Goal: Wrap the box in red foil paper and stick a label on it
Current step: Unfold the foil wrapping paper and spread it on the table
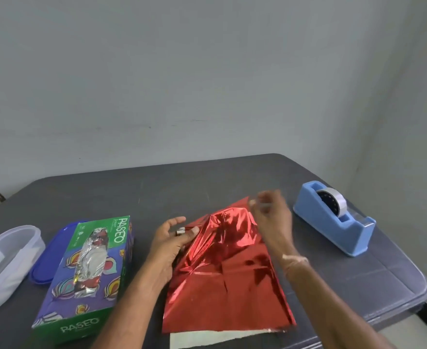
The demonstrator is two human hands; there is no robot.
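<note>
The crinkled red foil paper [222, 268] drapes over the box, hiding it, mid dark grey surface [358, 268]. Left hand [168, 241] pinches a small striped item at the foil's left edge; blurred right hand [270, 212] above it, grip unclear.

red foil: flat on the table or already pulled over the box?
Pulled over. The red foil tents up over a hidden shape at its far end, left hand pinching its edge; near end lies flat.

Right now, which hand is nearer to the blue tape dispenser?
The right hand. It is raised over the far edge of the red foil, just left of the tape dispenser. The left hand is across the foil, farther away.
</note>
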